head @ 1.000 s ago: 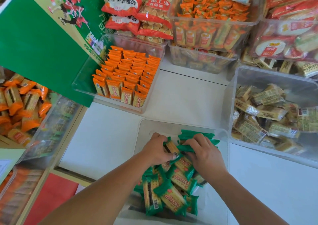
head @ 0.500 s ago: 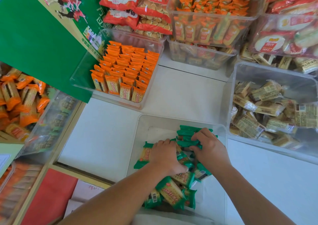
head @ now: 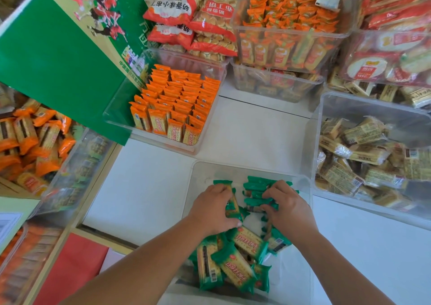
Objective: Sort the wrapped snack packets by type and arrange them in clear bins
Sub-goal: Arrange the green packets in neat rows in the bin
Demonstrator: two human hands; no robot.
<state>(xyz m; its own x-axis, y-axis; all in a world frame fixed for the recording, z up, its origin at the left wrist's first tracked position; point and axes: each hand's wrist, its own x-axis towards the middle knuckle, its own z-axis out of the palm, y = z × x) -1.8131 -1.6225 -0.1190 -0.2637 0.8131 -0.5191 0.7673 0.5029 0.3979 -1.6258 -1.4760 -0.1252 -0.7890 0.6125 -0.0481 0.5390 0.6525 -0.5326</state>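
Observation:
A clear bin (head: 205, 167) sits right in front of me on the white table. Inside it, a short row of green-wrapped cracker packets (head: 256, 186) stands on edge at the far right. A loose heap of the same green packets (head: 235, 262) lies at the near end. My left hand (head: 213, 208) grips one green packet (head: 231, 205) held upright beside the row. My right hand (head: 288, 208) curls over the standing row and holds those packets together.
A clear bin of neatly rowed orange packets (head: 175, 109) stands beyond to the left. A bin of loose beige packets (head: 368, 155) stands to the right. Stacked bins and red snack bags (head: 193, 22) line the back. A green carton (head: 58, 55) leans at left.
My left hand has lifted one green packet from the heap and moved it up beside the standing row. My right hand has stayed on the row.

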